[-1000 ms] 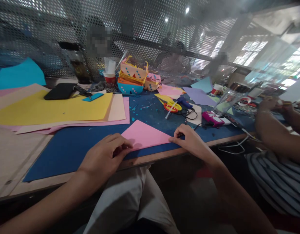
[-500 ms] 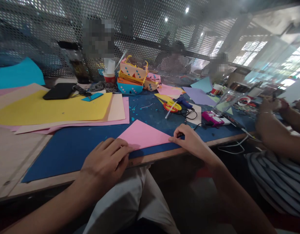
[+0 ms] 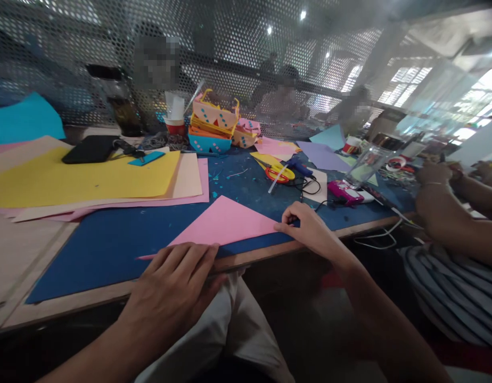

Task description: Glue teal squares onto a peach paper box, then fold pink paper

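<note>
A pink sheet of paper, folded into a triangle, lies on the blue mat along the table's front edge. Across its near folded edge rests my left hand, fingers stretched out and close together, covering part of the fold; the paper's thin left tip pokes out beyond the fingers. My right hand is closed, with thumb and forefinger pinching the right corner of the paper.
Stacked yellow, peach and pink sheets lie at left, topped by a black phone. Behind are decorated paper crafts, scissors, a blue glue gun and a clear bottle. Another person's arm is at right.
My left hand has slid and flattened along the near fold, its fingers straighter than before. The paper's left tip now shows past it. My right hand keeps its pinch on the corner.
</note>
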A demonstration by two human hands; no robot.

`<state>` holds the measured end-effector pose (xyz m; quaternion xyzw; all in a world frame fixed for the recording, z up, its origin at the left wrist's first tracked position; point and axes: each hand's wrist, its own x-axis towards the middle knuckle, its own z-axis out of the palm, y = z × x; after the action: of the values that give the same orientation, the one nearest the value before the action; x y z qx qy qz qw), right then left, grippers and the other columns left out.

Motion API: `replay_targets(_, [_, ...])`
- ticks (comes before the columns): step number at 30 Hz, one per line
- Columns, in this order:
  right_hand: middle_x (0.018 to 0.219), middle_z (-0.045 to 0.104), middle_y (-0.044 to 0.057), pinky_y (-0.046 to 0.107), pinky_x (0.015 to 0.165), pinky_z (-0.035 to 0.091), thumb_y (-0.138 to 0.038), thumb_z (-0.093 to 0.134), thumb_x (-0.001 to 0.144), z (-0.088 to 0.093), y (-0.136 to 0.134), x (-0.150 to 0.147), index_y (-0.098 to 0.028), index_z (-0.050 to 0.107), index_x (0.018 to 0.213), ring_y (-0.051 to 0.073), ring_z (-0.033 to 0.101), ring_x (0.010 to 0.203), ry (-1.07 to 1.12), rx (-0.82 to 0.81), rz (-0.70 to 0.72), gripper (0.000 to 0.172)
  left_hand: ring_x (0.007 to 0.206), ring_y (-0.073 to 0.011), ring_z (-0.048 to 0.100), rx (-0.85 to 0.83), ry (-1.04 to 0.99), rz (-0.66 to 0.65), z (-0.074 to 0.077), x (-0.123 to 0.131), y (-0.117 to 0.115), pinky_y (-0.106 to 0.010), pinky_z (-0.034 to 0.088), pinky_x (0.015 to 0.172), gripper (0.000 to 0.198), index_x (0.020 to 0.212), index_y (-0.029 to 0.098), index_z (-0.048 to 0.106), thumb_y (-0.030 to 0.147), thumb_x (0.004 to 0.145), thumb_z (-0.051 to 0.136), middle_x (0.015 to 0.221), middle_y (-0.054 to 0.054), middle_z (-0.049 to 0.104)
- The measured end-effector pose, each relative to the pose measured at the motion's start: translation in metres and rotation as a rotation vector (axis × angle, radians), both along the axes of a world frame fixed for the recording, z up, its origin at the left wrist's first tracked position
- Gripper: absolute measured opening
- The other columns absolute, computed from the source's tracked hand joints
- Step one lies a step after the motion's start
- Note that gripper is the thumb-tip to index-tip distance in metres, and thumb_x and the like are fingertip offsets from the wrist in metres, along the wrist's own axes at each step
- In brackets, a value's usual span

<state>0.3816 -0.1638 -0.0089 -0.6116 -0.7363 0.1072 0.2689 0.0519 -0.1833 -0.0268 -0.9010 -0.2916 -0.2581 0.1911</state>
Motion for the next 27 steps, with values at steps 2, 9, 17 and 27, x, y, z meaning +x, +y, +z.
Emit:
replay_targets(2, [0.092,0.064,0.003,0.036,0.082,0.045,-0.037,0.073,0.091,0.0,0.0,0.0,-0.023,0.065,0.084,0.021,0.059,0.091,0.01,-0.002,0.0,0.018,0.097,-0.0335,0.064,-0.006,0.022,0.007,-0.001,0.0,0.0,-0.048,0.05,0.083,0.045,0.131,0.007,0.062,0.036,0.097,0.065,0.108,-0.016,0.071])
replay_targets(9, [0.093,0.064,0.001,0.035,0.085,0.046,-0.029,0.074,0.089,-0.001,0.0,0.001,-0.023,0.067,0.088,0.02,0.06,0.092,0.066,0.002,0.002,0.009,0.097,-0.0341,0.062,-0.012,0.067,0.031,0.0,0.001,0.0,-0.048,0.053,0.081,0.056,0.142,0.014,0.058,0.042,0.095,0.067,0.109,-0.016,0.066])
replay_targets(17, [0.097,0.065,0.001,0.035,0.087,0.046,-0.024,0.073,0.09,0.0,-0.002,0.002,-0.024,0.069,0.092,0.019,0.06,0.094,0.099,-0.017,0.014,0.005,0.097,-0.035,0.062,-0.022,0.088,0.058,-0.001,0.002,-0.002,-0.048,0.054,0.079,0.06,0.144,0.017,0.056,0.046,0.094,0.069,0.111,-0.016,0.065])
replay_targets(27, [0.096,0.066,0.002,0.036,0.088,0.045,-0.025,0.072,0.091,0.0,-0.002,0.002,-0.024,0.069,0.091,0.02,0.059,0.094,0.092,-0.02,0.016,0.003,0.107,-0.0355,0.061,-0.034,0.029,0.049,-0.004,0.01,-0.005,-0.05,0.05,0.089,0.052,0.138,0.008,0.058,0.044,0.101,0.056,0.121,-0.019,0.066])
